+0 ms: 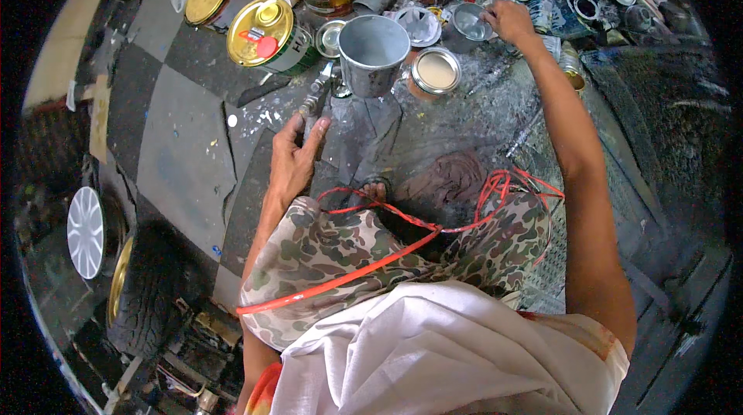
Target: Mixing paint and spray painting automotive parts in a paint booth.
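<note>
Pinching with the right hand (511, 24) the right edge of a small cup (469, 22) at the upper right of the frame, fingers closed on its rim; gripping with the left hand (296, 156), left of centre, the near end of a slim tool (320, 84), thumb on one side and fingers on the other, metal head pointing up the frame; just right of that head, at upper centre, a grey bucket (371, 67), upright and open-topped; near its right side, an open can of beige paint (435, 73); left of the bucket, a gold-lidded can (261, 32), tilted, with a red cap (267, 46) on top; beneath all, a dark, paint-spotted floor (186, 125); lower down, camouflage trousers (309, 249), crossed by a red cord (348, 282); at far left, a white spoked disc (85, 232) above a black tyre (147, 295).
</note>
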Demonstrator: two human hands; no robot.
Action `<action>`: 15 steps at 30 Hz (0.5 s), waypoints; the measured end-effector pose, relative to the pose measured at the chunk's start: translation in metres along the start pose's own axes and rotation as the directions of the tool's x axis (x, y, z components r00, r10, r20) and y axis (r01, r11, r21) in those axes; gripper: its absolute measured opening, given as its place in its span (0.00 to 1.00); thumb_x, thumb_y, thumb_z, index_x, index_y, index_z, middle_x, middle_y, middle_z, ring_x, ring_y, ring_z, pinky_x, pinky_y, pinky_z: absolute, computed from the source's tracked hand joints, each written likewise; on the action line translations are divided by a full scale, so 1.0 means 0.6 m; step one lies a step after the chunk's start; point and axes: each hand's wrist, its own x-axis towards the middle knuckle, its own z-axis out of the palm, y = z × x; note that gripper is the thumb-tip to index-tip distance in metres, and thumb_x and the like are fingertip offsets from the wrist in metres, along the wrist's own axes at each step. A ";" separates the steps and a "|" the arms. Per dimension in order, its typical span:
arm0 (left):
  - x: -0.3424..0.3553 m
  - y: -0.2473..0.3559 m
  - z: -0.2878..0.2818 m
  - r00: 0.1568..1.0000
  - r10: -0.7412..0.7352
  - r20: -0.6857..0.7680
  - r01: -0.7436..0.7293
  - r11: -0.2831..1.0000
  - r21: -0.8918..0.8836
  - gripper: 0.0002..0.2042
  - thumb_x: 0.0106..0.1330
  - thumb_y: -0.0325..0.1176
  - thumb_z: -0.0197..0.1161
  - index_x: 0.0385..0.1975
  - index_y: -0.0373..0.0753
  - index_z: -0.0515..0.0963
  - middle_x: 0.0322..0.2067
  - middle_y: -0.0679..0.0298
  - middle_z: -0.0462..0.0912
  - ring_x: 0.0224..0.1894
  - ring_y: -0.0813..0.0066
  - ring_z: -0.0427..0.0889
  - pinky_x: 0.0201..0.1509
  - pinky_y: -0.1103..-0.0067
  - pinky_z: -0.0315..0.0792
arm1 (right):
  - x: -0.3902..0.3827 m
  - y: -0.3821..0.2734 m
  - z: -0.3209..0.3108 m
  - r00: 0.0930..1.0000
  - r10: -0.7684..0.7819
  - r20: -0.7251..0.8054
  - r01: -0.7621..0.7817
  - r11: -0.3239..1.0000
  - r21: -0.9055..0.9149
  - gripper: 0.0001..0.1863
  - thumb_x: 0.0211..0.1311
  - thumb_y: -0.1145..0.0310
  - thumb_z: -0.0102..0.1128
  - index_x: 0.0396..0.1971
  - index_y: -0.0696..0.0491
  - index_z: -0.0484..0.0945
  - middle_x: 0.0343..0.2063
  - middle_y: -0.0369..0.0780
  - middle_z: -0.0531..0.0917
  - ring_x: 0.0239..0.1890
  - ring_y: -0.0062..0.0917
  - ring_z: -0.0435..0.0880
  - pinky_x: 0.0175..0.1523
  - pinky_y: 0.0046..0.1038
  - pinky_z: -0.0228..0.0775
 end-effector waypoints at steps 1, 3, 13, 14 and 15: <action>0.005 0.000 0.007 1.000 0.014 0.000 -0.013 1.000 -0.017 0.11 0.69 0.37 0.61 0.36 0.33 0.77 0.20 0.73 0.69 0.23 0.86 0.64 0.24 0.83 0.59 | -0.004 0.015 0.001 0.998 -0.015 -0.068 0.010 0.998 -0.066 0.19 0.62 0.50 0.58 0.39 0.50 0.83 0.37 0.48 0.84 0.42 0.43 0.83 0.46 0.45 0.73; 0.011 -0.005 0.016 0.999 0.054 0.004 -0.054 0.998 -0.023 0.11 0.69 0.37 0.61 0.36 0.33 0.77 0.20 0.73 0.69 0.22 0.86 0.64 0.24 0.83 0.59 | 0.000 0.038 0.026 0.989 -0.054 -0.139 0.062 0.996 0.059 0.18 0.62 0.50 0.58 0.37 0.50 0.84 0.35 0.47 0.85 0.41 0.43 0.83 0.47 0.44 0.74; 0.009 -0.005 0.015 1.000 0.011 0.018 -0.010 0.998 -0.059 0.11 0.69 0.37 0.61 0.36 0.34 0.77 0.20 0.74 0.70 0.22 0.87 0.64 0.23 0.83 0.58 | 0.000 0.016 0.012 0.996 -0.036 -0.076 0.055 0.963 0.264 0.21 0.62 0.48 0.57 0.38 0.53 0.84 0.35 0.51 0.84 0.42 0.47 0.82 0.47 0.45 0.73; 0.009 -0.008 0.013 1.000 0.009 0.015 -0.008 0.998 -0.055 0.11 0.69 0.37 0.61 0.36 0.34 0.77 0.20 0.74 0.70 0.22 0.87 0.64 0.23 0.83 0.58 | 0.002 0.020 0.006 0.999 -0.015 0.035 0.006 0.968 0.252 0.21 0.62 0.48 0.57 0.37 0.53 0.84 0.35 0.51 0.84 0.42 0.47 0.82 0.48 0.45 0.73; 0.008 -0.007 0.013 1.000 0.004 0.017 -0.003 0.999 -0.051 0.11 0.69 0.37 0.61 0.36 0.34 0.77 0.20 0.74 0.69 0.22 0.87 0.63 0.23 0.83 0.58 | 0.000 0.024 0.005 0.989 0.010 0.149 -0.045 0.972 0.231 0.22 0.63 0.49 0.57 0.37 0.54 0.83 0.36 0.51 0.84 0.42 0.47 0.82 0.48 0.45 0.73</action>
